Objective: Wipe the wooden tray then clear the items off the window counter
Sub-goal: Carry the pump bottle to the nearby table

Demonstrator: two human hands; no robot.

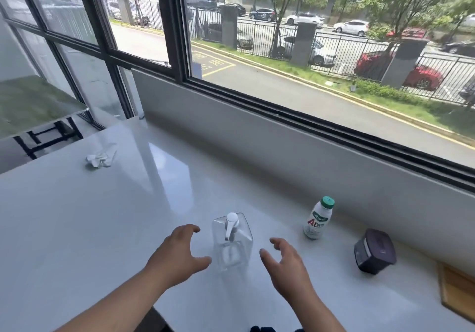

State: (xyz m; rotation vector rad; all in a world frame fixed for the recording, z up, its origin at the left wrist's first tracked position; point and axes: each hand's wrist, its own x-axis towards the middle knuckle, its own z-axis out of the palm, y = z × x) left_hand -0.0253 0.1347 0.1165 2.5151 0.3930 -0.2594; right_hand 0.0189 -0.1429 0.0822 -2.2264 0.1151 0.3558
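Clear pump bottle (232, 243) is being flanked by left hand (177, 253) & right hand (285, 261), both open, empty; prob. light, slick — best gripped at flat sides.

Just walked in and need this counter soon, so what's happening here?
A person is clearing the white window counter. The left hand and right hand are open on either side of a clear pump bottle, not yet touching it. A small drink bottle, a dark lidded tub and a crumpled tissue remain; the wooden tray sits at the right edge.
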